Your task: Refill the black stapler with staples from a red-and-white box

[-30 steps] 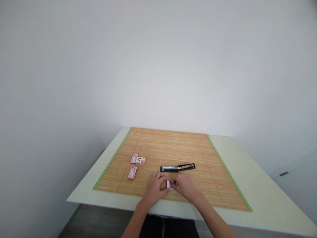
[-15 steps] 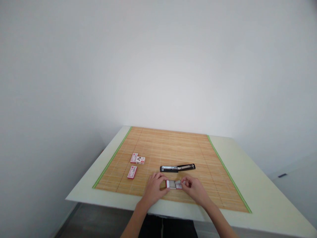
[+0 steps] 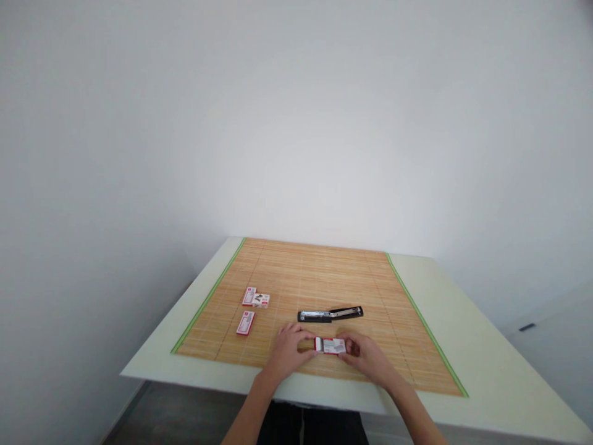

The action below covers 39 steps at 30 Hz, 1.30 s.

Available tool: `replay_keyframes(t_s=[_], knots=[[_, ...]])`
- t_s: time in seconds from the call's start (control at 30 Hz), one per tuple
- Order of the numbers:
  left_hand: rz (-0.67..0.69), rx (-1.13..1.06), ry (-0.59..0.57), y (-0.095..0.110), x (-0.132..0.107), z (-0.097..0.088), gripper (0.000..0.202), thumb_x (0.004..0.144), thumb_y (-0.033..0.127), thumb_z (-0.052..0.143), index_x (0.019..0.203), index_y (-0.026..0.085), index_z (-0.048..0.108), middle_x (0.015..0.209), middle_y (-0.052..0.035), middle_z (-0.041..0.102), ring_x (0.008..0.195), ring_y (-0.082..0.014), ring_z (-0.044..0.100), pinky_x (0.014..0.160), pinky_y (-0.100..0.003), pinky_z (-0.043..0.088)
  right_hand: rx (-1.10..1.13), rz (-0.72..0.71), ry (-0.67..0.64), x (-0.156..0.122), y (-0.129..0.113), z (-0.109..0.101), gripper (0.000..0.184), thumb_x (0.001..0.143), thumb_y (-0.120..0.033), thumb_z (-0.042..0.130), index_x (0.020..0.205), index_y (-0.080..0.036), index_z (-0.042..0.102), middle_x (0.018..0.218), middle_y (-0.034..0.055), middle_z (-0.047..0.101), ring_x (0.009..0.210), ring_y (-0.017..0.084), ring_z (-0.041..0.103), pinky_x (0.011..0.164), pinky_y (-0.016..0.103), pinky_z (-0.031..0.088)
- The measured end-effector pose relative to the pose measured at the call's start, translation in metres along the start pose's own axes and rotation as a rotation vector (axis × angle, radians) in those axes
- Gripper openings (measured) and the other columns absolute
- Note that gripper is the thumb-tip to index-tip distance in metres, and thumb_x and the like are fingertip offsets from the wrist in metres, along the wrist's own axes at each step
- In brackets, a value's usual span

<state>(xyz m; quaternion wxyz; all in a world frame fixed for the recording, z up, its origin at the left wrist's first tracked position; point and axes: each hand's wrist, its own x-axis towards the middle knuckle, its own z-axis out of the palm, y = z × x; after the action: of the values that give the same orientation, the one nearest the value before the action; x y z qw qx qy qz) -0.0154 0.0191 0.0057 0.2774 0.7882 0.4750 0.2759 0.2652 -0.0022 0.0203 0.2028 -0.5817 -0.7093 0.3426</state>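
Between my hands lies a small red-and-white staple box (image 3: 334, 346), its tray partly out at the left end. A short grey strip, apparently staples, seems to lie on top of the box; it is too small to be sure. The fingers of my left hand (image 3: 288, 349) grip the left end. At the right end, my right hand (image 3: 365, 355) holds the box between thumb and fingers. Just beyond it rests a black stapler (image 3: 330, 314), opened out flat with its metal channel facing up.
Everything rests on a bamboo mat (image 3: 319, 272) with green edges, over a white table (image 3: 491, 364). To the left are a red-and-white box (image 3: 245, 322), another similar box (image 3: 249, 296) and a small white box (image 3: 261, 300) touching it. A wall stands behind.
The tray has slid mostly back into the staple box. My right hand has gone from pinching the grey strip to holding the box's right end.
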Motion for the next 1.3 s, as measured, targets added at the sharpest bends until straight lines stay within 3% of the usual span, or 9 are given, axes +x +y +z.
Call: replay_keyframes(t_s=[0.17,0.33,0.77,0.93,1.07,1.3], knots=[[0.003,-0.007,-0.005,0.008,0.003,0.003,0.025,0.081,0.044,0.081,0.104,0.035,0.076,0.108,0.0008,0.071,0.108,-0.0257,0.059,0.095,-0.039,0.039,0.000,-0.006,0.003,0.005,-0.005,0.006,0.032,0.082,-0.041,0.071,0.108,-0.024,0.075,0.070,-0.0006,0.064,0.063,0.015,0.054,0.061,0.026,0.041],[0.029,-0.023,0.022,0.008,0.000,0.001,0.035,0.081,0.042,0.081,0.114,0.035,0.073,0.115,0.0002,0.071,0.112,-0.0263,0.059,0.097,-0.039,0.039,-0.013,-0.022,-0.012,0.006,0.004,0.009,0.034,0.082,-0.041,0.071,0.110,-0.023,0.074,0.069,-0.0022,0.062,0.062,0.014,0.053,0.059,0.025,0.039],[0.036,-0.080,0.006,0.007,-0.001,0.003,0.027,0.082,0.034,0.077,0.108,0.034,0.074,0.116,0.0005,0.073,0.113,-0.0255,0.061,0.100,-0.040,0.038,0.016,-0.038,-0.003,0.009,0.017,0.015,0.038,0.082,-0.043,0.072,0.116,-0.024,0.074,0.070,-0.0026,0.062,0.061,0.014,0.053,0.059,0.025,0.038],[-0.026,-0.069,0.032,0.007,-0.002,0.008,0.030,0.079,0.032,0.079,0.108,0.030,0.072,0.107,-0.0011,0.075,0.098,-0.0240,0.063,0.094,-0.039,0.041,0.003,-0.027,-0.006,0.008,0.016,0.015,0.040,0.082,-0.042,0.072,0.117,-0.024,0.073,0.069,-0.0025,0.062,0.061,0.014,0.053,0.059,0.025,0.037],[0.040,-0.086,0.006,0.008,-0.001,0.007,0.018,0.082,0.031,0.078,0.099,0.030,0.074,0.110,0.0000,0.076,0.107,-0.0246,0.062,0.099,-0.040,0.040,0.009,-0.035,-0.004,0.009,0.017,0.016,0.041,0.082,-0.042,0.072,0.118,-0.023,0.073,0.069,-0.0031,0.061,0.060,0.013,0.052,0.059,0.025,0.037],[0.083,-0.131,-0.008,0.010,-0.004,0.008,0.016,0.087,0.031,0.075,0.103,0.031,0.075,0.110,0.0002,0.076,0.106,-0.0249,0.062,0.098,-0.042,0.044,-0.019,-0.028,-0.017,0.006,0.012,0.013,0.039,0.082,-0.043,0.071,0.116,-0.024,0.074,0.069,-0.0030,0.062,0.061,0.014,0.054,0.060,0.025,0.038]])
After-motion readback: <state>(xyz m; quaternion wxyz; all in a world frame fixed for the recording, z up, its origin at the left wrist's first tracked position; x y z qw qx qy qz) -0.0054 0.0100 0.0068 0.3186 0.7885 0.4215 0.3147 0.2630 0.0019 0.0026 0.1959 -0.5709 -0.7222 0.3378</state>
